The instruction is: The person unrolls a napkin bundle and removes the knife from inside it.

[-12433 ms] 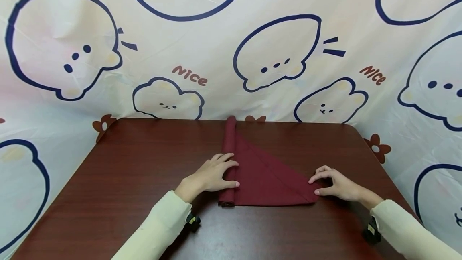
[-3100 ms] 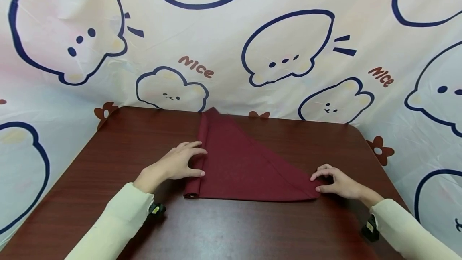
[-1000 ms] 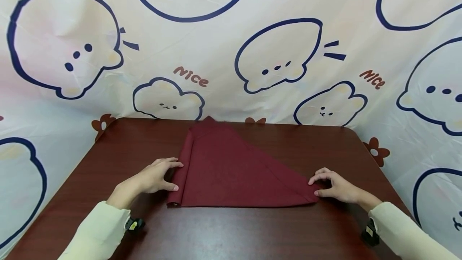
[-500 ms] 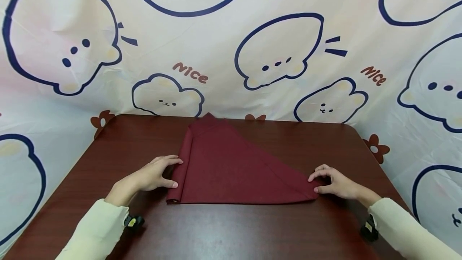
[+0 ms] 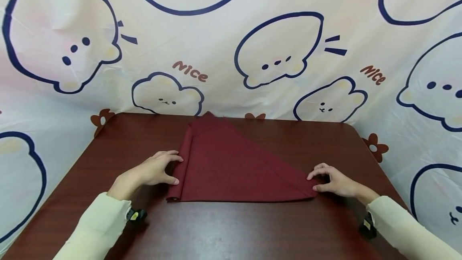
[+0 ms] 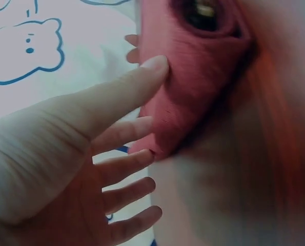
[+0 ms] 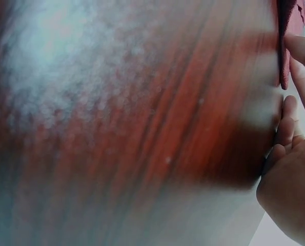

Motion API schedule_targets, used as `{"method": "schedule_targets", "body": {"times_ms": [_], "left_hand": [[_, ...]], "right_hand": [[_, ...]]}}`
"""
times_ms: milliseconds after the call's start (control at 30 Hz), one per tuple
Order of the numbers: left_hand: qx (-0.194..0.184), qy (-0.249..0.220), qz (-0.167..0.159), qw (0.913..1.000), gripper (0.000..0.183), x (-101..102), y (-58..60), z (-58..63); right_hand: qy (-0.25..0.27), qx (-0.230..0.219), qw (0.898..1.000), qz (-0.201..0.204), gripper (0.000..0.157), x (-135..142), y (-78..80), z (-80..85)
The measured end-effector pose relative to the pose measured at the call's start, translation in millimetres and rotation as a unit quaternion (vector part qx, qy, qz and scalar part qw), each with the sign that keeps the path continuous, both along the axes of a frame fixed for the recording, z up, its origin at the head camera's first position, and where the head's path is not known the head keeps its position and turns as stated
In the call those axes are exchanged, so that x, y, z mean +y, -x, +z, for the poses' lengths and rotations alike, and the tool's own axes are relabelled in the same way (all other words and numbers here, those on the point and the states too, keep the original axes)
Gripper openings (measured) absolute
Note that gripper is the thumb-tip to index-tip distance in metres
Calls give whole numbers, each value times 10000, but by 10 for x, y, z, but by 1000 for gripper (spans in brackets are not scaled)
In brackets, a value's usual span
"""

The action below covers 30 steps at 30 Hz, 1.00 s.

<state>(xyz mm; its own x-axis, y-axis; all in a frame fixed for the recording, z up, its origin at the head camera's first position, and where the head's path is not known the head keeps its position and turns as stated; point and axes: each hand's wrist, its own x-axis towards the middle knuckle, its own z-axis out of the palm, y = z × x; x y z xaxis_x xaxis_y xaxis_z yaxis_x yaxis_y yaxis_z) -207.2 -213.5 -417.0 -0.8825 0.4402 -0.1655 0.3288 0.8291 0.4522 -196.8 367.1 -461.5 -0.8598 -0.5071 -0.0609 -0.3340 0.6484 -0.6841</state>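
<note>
Left hand (image 5: 146, 173) touches the roll (image 5: 180, 171), fingers relaxed, centre-left; right hand (image 5: 337, 181) pinches the cloth (image 5: 234, 163), lower right. Looks mid-rolling or unrolling; next turn likely needs that grip steady.

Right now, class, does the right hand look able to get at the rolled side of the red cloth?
Probably not without shifting: the right hand is at the opposite corner of the red cloth, with its flat part between, and the left hand rests on the rolled side.
</note>
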Motion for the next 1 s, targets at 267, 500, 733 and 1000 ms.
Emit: {"method": "schedule_targets", "body": {"times_ms": [267,500,733,1000], "left_hand": [[492,-35,-171,9986,60,194,9,19],[637,348,-180,9972,60,190,-30,-93],[801,314,-212,9961,56,161,0,-147],[605,235,-167,9978,55,114,-47,-163]], "right_hand": [[11,98,10000,-12,21,17,-9,22],[59,52,10000,30,20,-20,-3,1],[69,180,9998,26,20,1,23,29],[190,-21,9997,129,20,-9,-17,-15]]}}
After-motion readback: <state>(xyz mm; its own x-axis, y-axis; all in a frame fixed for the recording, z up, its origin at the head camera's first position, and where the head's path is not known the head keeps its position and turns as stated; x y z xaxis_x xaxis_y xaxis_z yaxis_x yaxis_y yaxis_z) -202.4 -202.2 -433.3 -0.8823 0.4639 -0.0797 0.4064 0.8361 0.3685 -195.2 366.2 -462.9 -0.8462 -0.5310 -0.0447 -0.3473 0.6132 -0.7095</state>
